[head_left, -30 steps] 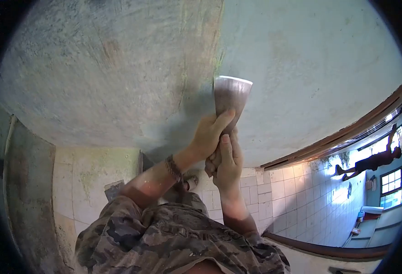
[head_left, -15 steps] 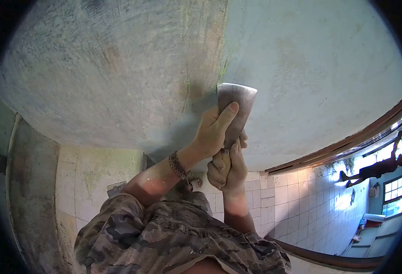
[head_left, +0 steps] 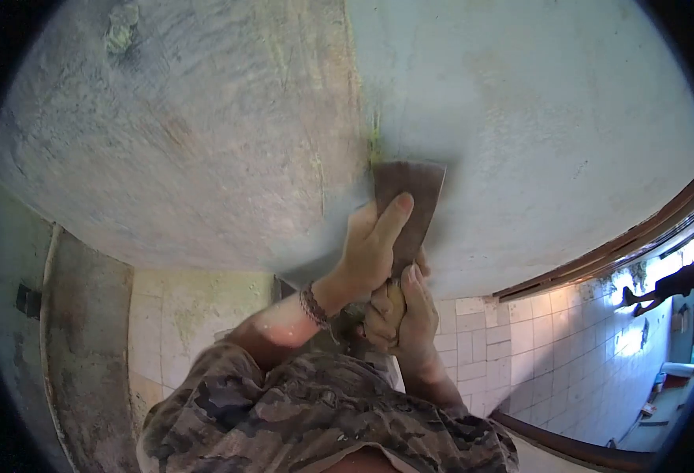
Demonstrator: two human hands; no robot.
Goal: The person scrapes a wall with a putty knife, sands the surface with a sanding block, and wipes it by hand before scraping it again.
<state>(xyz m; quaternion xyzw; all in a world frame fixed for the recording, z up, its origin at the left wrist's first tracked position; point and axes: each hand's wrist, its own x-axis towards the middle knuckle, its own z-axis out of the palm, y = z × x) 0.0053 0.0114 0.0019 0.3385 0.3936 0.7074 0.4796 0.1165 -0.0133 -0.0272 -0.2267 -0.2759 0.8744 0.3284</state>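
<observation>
Scraper (head_left: 419,217): likely stiff, fairly light, sharp-edged; best held by handle (head_left: 396,303). Left hand (head_left: 366,256) pinching scraper's blade, thumb on face; right hand (head_left: 419,319) wrapped round handle.

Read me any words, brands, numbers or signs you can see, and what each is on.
No text can be read.
Scraper blade: no marking legible.
Camouflage shirt: any print is too faint to tell from the pattern.
Wall: stains and scrapes, no readable lettering.

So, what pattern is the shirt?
The shirt is brown-grey camouflage, clearest in the head view.
</observation>
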